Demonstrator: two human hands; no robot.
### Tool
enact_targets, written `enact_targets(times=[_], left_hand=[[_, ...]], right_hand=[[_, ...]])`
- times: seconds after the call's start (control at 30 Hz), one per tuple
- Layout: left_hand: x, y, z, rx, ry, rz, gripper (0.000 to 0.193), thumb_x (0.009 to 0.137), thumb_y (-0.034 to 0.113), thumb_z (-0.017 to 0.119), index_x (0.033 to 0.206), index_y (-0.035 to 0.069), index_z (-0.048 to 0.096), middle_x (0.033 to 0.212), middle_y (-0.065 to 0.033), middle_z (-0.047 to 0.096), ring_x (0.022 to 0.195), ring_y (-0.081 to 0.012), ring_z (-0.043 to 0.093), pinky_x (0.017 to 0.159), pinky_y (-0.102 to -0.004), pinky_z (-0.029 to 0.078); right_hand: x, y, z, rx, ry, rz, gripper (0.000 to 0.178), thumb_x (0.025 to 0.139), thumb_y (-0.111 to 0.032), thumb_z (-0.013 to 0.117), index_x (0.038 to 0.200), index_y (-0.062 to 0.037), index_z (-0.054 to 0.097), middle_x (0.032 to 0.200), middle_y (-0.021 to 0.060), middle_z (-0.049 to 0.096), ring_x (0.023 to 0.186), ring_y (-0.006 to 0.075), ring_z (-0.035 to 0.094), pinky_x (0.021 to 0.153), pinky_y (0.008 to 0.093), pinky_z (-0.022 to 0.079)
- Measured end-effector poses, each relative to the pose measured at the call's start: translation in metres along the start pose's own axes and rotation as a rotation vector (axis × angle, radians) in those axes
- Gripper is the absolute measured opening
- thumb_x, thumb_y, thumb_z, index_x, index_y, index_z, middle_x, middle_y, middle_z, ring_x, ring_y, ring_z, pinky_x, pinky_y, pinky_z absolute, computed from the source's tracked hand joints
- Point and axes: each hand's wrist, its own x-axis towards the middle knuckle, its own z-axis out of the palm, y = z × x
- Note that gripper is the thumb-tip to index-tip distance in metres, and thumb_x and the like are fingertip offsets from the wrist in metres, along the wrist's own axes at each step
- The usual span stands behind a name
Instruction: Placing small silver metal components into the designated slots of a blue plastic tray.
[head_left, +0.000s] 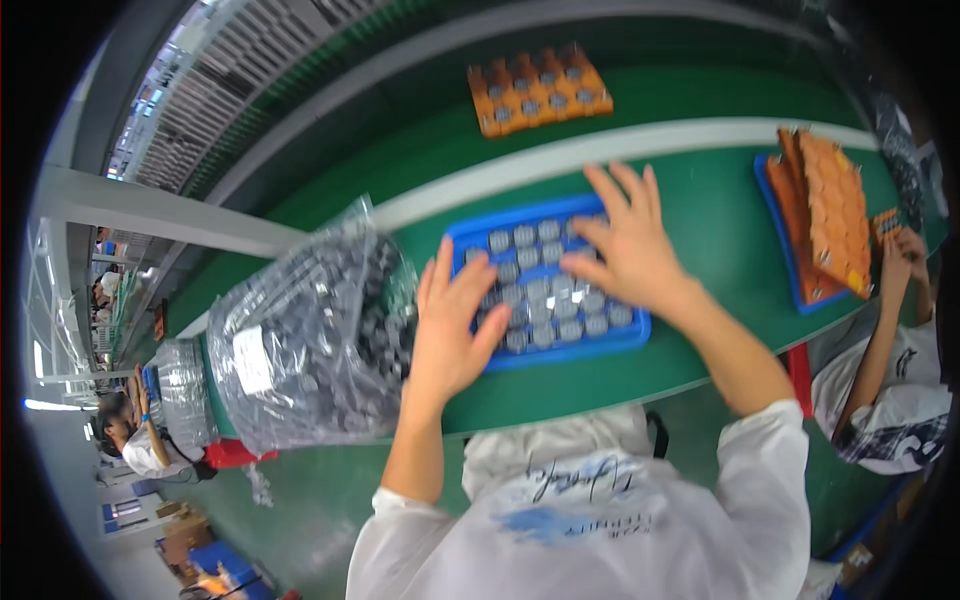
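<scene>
A blue tray (585, 349) lies on the green table in front of me, with rows of small grey round parts (541, 333) in it. My left hand (455, 325) rests over the tray's left side, fingers apart, its fingertips near the parts at that edge. Over the upper right corner spreads my right hand (632, 240), its thumb and fingers stretched out above the parts. Neither hand visibly holds anything. Just left of the tray lies a clear plastic bag (300, 350) full of dark small parts, its mouth toward my left hand.
An orange fixture (540, 95) holding round parts sits on the green strip beyond the white rail (640, 142). On the right, orange fixtures (838, 215) are stacked on another blue tray (785, 240). A co-worker's hands (903, 255) are beside them. A grey post (170, 210) crosses at left.
</scene>
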Motion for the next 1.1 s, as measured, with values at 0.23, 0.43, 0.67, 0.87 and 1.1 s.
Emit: enact_targets(times=[0.23, 0.43, 0.67, 0.87, 1.1], left_hand=[[-0.014, -0.007, 0.012, -0.142, 0.227, -0.038, 0.030, 0.087, 0.015, 0.075, 0.113, 0.000, 0.071, 0.128, -0.0156, 0.070, 0.140, -0.0404, 0.050, 0.116, -0.0524, 0.037], [-0.020, -0.015, 0.014, -0.235, 0.389, -0.057, 0.022, 0.087, 0.008, 0.074, 0.108, 0.002, 0.074, 0.124, -0.0134, 0.073, 0.138, -0.0363, 0.054, 0.115, -0.0496, 0.039], [-0.016, -0.027, 0.028, -0.335, 0.436, -0.069, 0.018, 0.089, 0.008, 0.072, 0.106, 0.002, 0.074, 0.120, -0.0135, 0.074, 0.137, -0.0360, 0.055, 0.116, -0.0508, 0.038], [-0.020, -0.031, 0.029, -0.361, 0.476, -0.117, 0.018, 0.090, 0.009, 0.072, 0.106, 0.001, 0.073, 0.119, -0.0138, 0.074, 0.137, -0.0367, 0.054, 0.115, -0.0508, 0.039], [-0.025, -0.024, 0.029, -0.356, 0.464, -0.155, 0.019, 0.088, 0.010, 0.073, 0.105, 0.001, 0.073, 0.118, -0.0142, 0.074, 0.137, -0.0378, 0.055, 0.115, -0.0511, 0.039]], right_hand=[[-0.011, -0.012, 0.011, 0.065, 0.033, 0.026, 0.031, 0.089, -0.031, 0.074, 0.104, -0.0040, 0.077, 0.151, 0.0250, 0.042, 0.142, 0.0485, 0.031, 0.118, 0.0702, 0.017], [-0.008, -0.002, 0.022, 0.122, 0.108, -0.001, 0.016, 0.087, -0.013, 0.072, 0.102, -0.0084, 0.073, 0.148, 0.0209, 0.047, 0.140, 0.0472, 0.034, 0.119, 0.0659, 0.021], [-0.001, 0.016, 0.012, 0.180, 0.043, 0.034, 0.010, 0.083, -0.005, 0.072, 0.092, -0.0057, 0.067, 0.151, 0.0187, 0.048, 0.143, 0.0450, 0.034, 0.119, 0.0563, 0.026], [0.005, 0.015, 0.016, 0.201, -0.035, 0.119, 0.006, 0.087, -0.005, 0.070, 0.090, -0.0043, 0.065, 0.155, 0.0164, 0.047, 0.146, 0.0407, 0.033, 0.119, 0.0495, 0.029], [0.003, 0.020, 0.012, 0.191, -0.075, 0.109, 0.006, 0.087, -0.006, 0.071, 0.092, -0.0046, 0.068, 0.155, 0.0138, 0.047, 0.147, 0.0385, 0.033, 0.120, 0.0475, 0.030]])
